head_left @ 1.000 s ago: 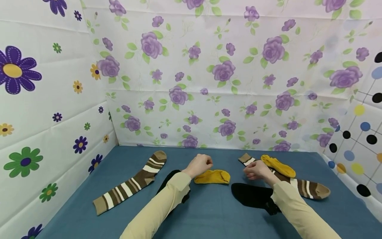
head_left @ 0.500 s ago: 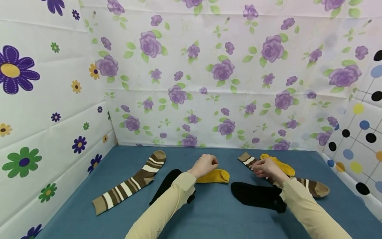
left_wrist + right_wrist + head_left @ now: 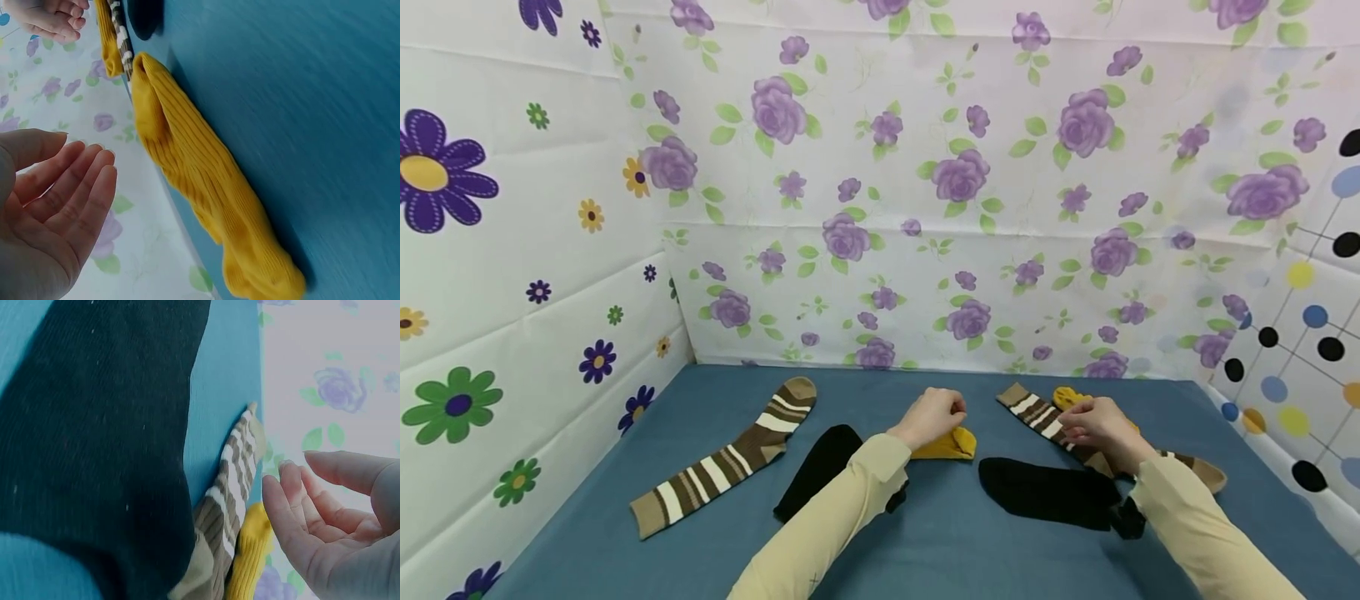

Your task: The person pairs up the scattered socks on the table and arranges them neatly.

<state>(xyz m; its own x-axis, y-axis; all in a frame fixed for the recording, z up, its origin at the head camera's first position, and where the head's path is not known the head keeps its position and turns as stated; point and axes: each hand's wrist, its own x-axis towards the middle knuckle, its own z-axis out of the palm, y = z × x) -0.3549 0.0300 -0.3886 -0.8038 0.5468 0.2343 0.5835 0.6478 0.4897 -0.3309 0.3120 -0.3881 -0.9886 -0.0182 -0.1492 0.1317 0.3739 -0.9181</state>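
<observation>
My left hand point(image 3: 928, 419) hovers over a mustard-yellow ribbed sock point(image 3: 951, 447) mid-table and hides part of it. In the left wrist view its fingers are loosely bent, and the yellow sock point(image 3: 200, 169) lies beside the hand point(image 3: 53, 219), apart from it. My right hand point(image 3: 1101, 429) hangs above a brown-and-white striped sock point(image 3: 1036, 414) and a second yellow sock point(image 3: 1069, 397), covering part of both. Nothing is between the relaxed fingers of this hand point(image 3: 337, 519) in the right wrist view. Close by lies a black sock point(image 3: 1045, 492), its end bunched near the sleeve.
Another striped sock point(image 3: 722, 460) lies slantwise on the left of the blue tabletop point(image 3: 700, 567). A second black sock point(image 3: 820, 468) is partly behind the left forearm. Flowered sheets point(image 3: 880, 208) wall off the back and left, and a dotted sheet point(image 3: 1300, 375) the right.
Both hands have drifted to the right over the table, holding nothing. The left now covers more of the middle yellow sock; the right has uncovered more of the striped sock's cuff end.
</observation>
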